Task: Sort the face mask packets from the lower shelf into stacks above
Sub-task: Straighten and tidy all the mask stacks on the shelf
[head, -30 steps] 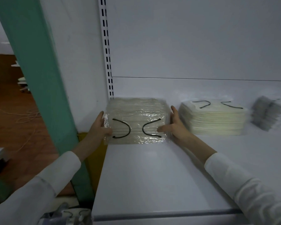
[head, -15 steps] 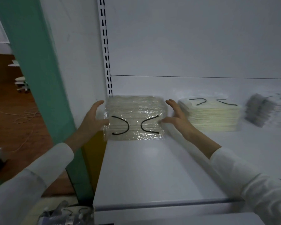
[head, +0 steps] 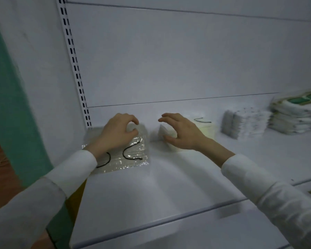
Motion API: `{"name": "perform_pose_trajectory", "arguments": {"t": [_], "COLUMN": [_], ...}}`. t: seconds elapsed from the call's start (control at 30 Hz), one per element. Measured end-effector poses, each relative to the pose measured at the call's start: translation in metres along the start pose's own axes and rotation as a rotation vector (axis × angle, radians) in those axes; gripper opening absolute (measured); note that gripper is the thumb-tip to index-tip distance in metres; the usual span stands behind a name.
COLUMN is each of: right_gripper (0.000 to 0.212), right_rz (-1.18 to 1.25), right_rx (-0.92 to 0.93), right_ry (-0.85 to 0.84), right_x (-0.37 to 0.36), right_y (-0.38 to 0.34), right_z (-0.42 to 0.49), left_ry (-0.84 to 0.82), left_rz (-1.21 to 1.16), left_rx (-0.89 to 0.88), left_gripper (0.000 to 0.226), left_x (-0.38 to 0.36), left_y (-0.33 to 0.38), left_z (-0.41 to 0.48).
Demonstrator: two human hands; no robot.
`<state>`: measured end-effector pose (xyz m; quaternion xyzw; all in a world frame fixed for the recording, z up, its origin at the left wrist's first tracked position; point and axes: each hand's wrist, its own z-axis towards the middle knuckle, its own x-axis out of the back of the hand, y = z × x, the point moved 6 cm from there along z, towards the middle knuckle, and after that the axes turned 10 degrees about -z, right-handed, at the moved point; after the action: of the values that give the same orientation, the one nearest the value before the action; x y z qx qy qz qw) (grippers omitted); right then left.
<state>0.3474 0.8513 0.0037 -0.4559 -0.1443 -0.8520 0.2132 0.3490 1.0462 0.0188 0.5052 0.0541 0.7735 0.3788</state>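
White sleeves (head: 70,169) reach in from the near edge of the shelf (head: 151,194), and beyond them both hands are now off the sides of the clear-wrapped stack (head: 131,159). A moment ago they flanked it, palms against its left and right faces, squaring it up; that contact is gone. The left hand (head: 115,135) hangs over the top of the stack, fingers loosely curled in a claw, with nothing pinched; whether its palm brushes the wrap I cannot tell. The right hand (head: 181,133) has moved off to the right and hovers in front of the cream stack (head: 205,130), its fingers half curled and spread, holding nothing and apparently clear of it. The clear stack sits at the shelf's left end, close to the slotted upright (head: 74,65), black ear loops showing through the top packet. As I read it, this stack is set and released, so the next packet has to come from the lower shelf, which is out of sight here. Further right, well apart from the hands, stand a grey speckled stack (head: 246,123) and, blurred at the edge, a taller stack with green print (head: 294,114); both have come into view as the head turned.
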Motion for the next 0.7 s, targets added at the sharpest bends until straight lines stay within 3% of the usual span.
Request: {"name": "perform_pose_trajectory", "arguments": {"t": [0.17, 0.37, 0.7], "right_gripper": [0.048, 0.060, 0.046], "right_rz": [-0.048, -0.057, -0.048], "right_rx": [-0.067, -0.064, -0.008], "right_ry": [-0.008, -0.027, -0.030], "right_x": [0.028, 0.049, 0.059], "right_y": [0.051, 0.123, 0.227], "right_z": [-0.026, -0.057, -0.075], "left_ry": [-0.065, -0.043, 0.044], "left_rz": [0.038, 0.065, 0.173], "left_rx": [-0.010, 0.046, 0.161], "left_gripper": [0.025, 0.022, 0.026], "left_x": [-0.043, -0.093, -0.150], "left_y": [0.039, 0.082, 0.138], "left_z": [0.023, 0.044, 0.087]}}
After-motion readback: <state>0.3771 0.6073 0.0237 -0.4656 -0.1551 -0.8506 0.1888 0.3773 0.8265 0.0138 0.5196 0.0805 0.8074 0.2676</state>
